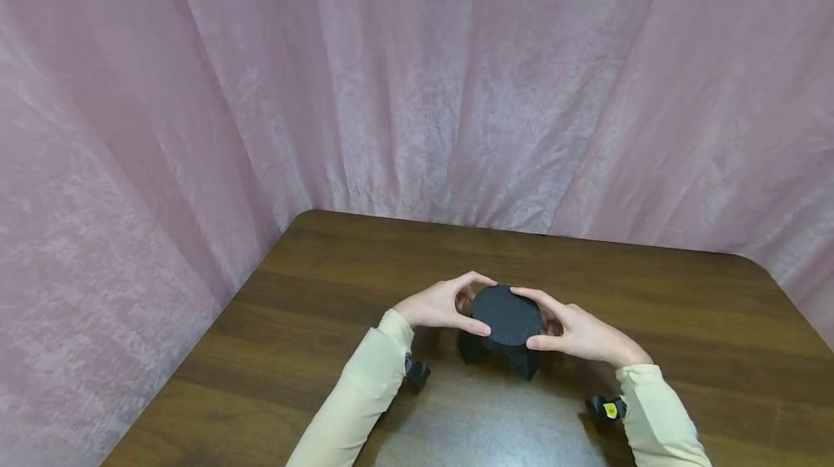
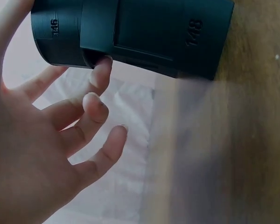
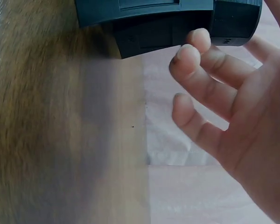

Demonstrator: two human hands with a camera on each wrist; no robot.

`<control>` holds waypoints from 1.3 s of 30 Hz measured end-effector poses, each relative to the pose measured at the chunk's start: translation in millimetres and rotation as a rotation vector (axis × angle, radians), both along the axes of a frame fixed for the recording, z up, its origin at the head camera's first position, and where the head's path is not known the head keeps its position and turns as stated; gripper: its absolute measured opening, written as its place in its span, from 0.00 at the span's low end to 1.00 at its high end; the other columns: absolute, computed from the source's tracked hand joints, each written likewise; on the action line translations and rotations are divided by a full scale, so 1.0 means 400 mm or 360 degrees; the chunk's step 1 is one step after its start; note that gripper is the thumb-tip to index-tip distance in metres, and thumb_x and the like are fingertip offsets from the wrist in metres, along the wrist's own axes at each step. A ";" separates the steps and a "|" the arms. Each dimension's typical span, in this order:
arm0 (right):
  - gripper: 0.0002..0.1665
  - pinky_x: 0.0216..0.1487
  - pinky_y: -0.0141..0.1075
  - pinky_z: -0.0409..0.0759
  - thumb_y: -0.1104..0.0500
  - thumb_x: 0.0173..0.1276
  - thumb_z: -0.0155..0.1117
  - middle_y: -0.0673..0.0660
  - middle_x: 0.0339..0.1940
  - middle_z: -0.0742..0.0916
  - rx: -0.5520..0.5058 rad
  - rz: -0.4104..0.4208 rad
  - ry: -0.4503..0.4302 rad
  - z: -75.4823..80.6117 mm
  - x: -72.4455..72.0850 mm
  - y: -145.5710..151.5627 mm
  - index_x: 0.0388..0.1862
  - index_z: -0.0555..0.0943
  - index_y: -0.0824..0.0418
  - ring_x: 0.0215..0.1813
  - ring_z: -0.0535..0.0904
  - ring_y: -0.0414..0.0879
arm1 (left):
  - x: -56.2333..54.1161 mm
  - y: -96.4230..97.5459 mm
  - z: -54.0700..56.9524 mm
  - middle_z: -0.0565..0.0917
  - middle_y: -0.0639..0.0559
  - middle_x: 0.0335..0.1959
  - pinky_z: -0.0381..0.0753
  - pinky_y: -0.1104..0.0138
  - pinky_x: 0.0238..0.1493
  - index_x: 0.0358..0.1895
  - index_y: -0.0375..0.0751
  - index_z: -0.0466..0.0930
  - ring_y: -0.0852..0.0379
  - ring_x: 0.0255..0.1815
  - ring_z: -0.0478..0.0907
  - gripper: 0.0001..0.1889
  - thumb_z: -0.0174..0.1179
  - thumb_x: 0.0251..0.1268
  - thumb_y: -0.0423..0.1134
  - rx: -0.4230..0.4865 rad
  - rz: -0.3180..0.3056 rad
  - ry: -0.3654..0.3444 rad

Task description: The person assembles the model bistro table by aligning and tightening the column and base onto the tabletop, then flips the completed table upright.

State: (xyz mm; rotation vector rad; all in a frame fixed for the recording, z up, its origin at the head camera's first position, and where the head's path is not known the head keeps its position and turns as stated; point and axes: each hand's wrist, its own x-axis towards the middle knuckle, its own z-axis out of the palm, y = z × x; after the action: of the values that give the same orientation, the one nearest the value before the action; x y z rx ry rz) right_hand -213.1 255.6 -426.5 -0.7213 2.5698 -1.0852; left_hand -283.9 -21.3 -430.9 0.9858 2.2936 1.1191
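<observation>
A black round piece (image 1: 506, 315) with a flat top sits on a black base (image 1: 524, 364) with block-like legs, which stands on the table. My left hand (image 1: 441, 306) holds the round piece's left side between thumb and index finger. From the right, my right hand (image 1: 576, 333) grips it the same way. The left wrist view shows raised "146" on the round piece (image 2: 58, 35) and "148" on a block of the base (image 2: 154, 28). In both wrist views the other fingers are loosely bent near where the round piece meets the base.
The brown wooden table (image 1: 313, 286) has rounded far corners. Pink curtains (image 1: 417, 90) hang behind it and along its left side. Small black devices are strapped at the left wrist (image 1: 417, 373) and the right wrist (image 1: 602, 409), over pale sleeves.
</observation>
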 end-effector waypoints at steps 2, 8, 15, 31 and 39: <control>0.46 0.27 0.32 0.72 0.45 0.66 0.65 0.52 0.30 0.78 0.0019 -0.0009 -0.0033 0.005 0.001 0.002 0.77 0.52 0.41 0.26 0.72 0.39 | -0.002 0.003 0.004 0.80 0.54 0.42 0.71 0.68 0.34 0.67 0.72 0.62 0.59 0.34 0.71 0.37 0.71 0.53 0.51 0.0006 -0.0008 -0.0014; 0.45 0.25 0.38 0.76 0.45 0.71 0.59 0.59 0.29 0.79 0.0040 -0.0011 -0.0142 0.000 0.010 0.001 0.78 0.45 0.37 0.23 0.76 0.48 | -0.001 -0.001 -0.013 0.79 0.53 0.41 0.75 0.68 0.41 0.68 0.70 0.61 0.59 0.37 0.76 0.36 0.69 0.57 0.47 0.0102 -0.0014 -0.0172; 0.45 0.26 0.39 0.77 0.46 0.71 0.59 0.61 0.31 0.79 -0.0015 -0.0013 -0.0244 -0.031 0.022 -0.003 0.77 0.44 0.36 0.22 0.78 0.49 | 0.011 -0.007 -0.049 0.81 0.50 0.44 0.77 0.67 0.50 0.70 0.68 0.57 0.58 0.44 0.80 0.37 0.67 0.60 0.45 0.0192 -0.0084 -0.0395; 0.45 0.31 0.39 0.76 0.45 0.72 0.58 0.58 0.29 0.79 -0.0025 -0.0028 -0.0277 -0.006 -0.008 -0.002 0.77 0.41 0.32 0.28 0.79 0.52 | -0.020 -0.005 -0.007 0.79 0.48 0.45 0.76 0.65 0.53 0.72 0.68 0.54 0.58 0.47 0.78 0.38 0.65 0.62 0.45 0.0125 -0.0101 -0.0353; 0.46 0.31 0.39 0.76 0.47 0.72 0.58 0.58 0.25 0.81 -0.0058 0.0000 -0.0284 -0.009 -0.001 0.006 0.77 0.42 0.34 0.28 0.80 0.51 | -0.006 0.001 -0.007 0.79 0.48 0.42 0.76 0.66 0.52 0.72 0.67 0.54 0.57 0.45 0.78 0.38 0.65 0.64 0.43 0.0121 -0.0088 -0.0382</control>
State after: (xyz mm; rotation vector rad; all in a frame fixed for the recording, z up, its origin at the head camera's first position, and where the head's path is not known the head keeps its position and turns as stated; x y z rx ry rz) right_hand -213.7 257.8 -430.0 -0.6033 2.4062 -1.1444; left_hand -286.3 -21.0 -433.5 0.8842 2.0358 1.2375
